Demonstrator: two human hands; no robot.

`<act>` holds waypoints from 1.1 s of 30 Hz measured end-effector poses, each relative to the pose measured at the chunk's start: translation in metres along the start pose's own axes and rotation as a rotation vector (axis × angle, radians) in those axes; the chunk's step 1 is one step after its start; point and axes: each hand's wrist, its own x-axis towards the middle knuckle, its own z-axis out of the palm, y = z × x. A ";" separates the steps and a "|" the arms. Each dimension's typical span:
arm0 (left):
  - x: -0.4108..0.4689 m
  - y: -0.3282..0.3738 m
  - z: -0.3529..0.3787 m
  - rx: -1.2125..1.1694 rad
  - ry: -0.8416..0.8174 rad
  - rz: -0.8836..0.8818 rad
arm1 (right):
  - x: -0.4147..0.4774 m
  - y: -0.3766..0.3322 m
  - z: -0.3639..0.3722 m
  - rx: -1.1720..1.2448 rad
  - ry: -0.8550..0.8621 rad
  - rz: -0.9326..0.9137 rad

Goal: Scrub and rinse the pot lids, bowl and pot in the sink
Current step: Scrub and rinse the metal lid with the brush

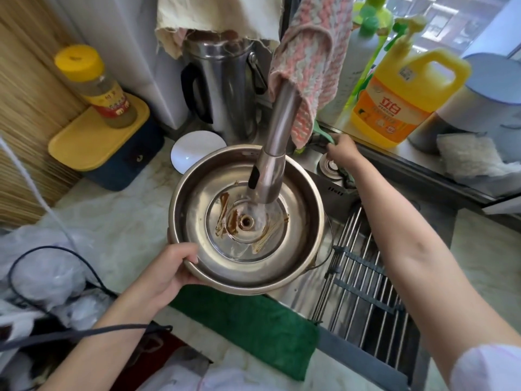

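Steel bowl (306, 221) at the sink's (298, 303) near-left edge, brown-stained lid (239, 241) inside under the running faucet (277, 117). Near rim gripped by left hand (169, 266) alone. Right hand (342, 150) far right by something green, grip unclear. Probable risk: filling bowl tipping, splashing.

One steel bowl (248, 273), centre frame; one pot lid (296, 230) inside it; two hands: left hand (172, 268), right hand (342, 153); one tap (277, 136); one yellow detergent jug (400, 108), upper right; one yellow-capped jar (98, 86), upper left; one white plate (197, 149); one steel kettle (225, 88).
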 end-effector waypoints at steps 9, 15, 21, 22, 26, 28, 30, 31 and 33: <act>-0.001 0.000 0.002 0.041 0.036 -0.027 | -0.005 0.010 0.007 0.164 0.128 -0.011; 0.001 0.003 0.004 0.042 0.057 -0.049 | -0.017 0.020 0.010 0.146 0.206 -0.059; 0.003 0.010 0.006 0.046 -0.021 -0.124 | -0.024 0.019 0.013 0.109 0.198 -0.076; 0.003 0.012 0.006 0.053 -0.044 -0.145 | -0.024 0.018 0.014 0.122 0.195 -0.065; 0.003 0.016 0.003 0.127 -0.083 -0.192 | -0.026 0.018 0.014 0.134 0.183 -0.061; 0.002 0.021 0.001 0.183 -0.081 -0.201 | -0.027 0.018 0.014 0.125 0.181 -0.067; 0.002 0.027 -0.003 0.223 -0.079 -0.213 | -0.027 0.018 0.015 0.123 0.180 -0.072; 0.001 0.030 -0.006 0.243 -0.085 -0.217 | -0.028 0.018 0.016 0.128 0.182 -0.073; 0.000 0.036 -0.012 0.270 -0.099 -0.219 | -0.029 0.019 0.018 0.156 0.190 -0.071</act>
